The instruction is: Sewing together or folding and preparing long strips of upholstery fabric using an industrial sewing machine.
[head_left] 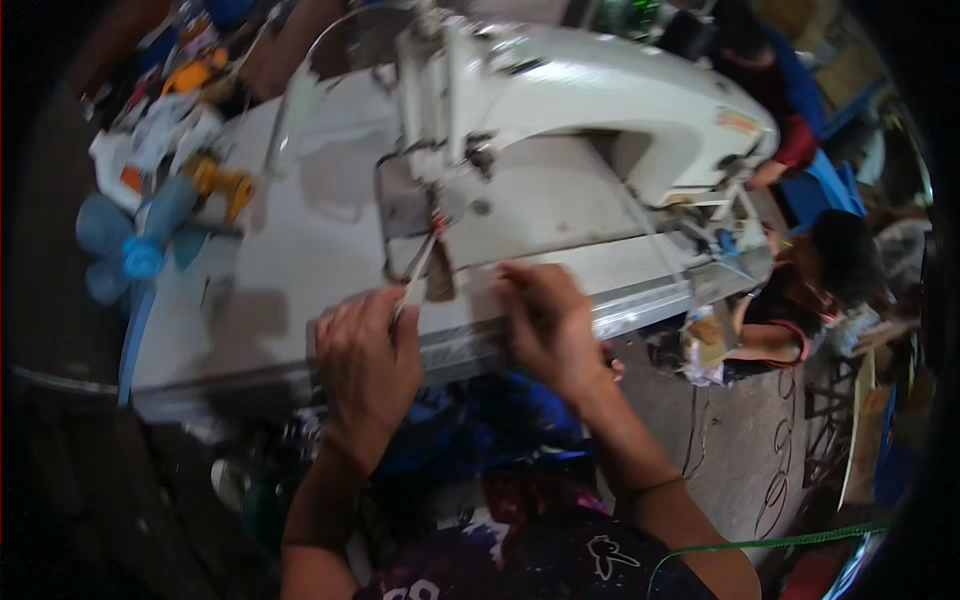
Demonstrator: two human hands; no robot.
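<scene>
A white sewing machine [600, 90] stands on a pale worktable. My left hand [365, 345] is at the table's front edge, thumb and fingers closed on a thin white strip [419, 266]. From there the strip runs up to the needle area, where a small red bit [438, 222] shows by the presser foot. Beside the strip, a short brown piece [440, 277] lies on the table. My right hand [548, 325] is raised over the front edge, right of the brown piece and apart from the strip. Motion blurs its fingers, and nothing can be made out in them.
A blue fan [143, 255] stands at the table's left end, near a yellow object [225, 187] and white cloth or plastic [165, 140]. At right, a person [815, 290] sits low by the table, and another person [745, 60] is farther back. Cords [775, 480] lie on the floor.
</scene>
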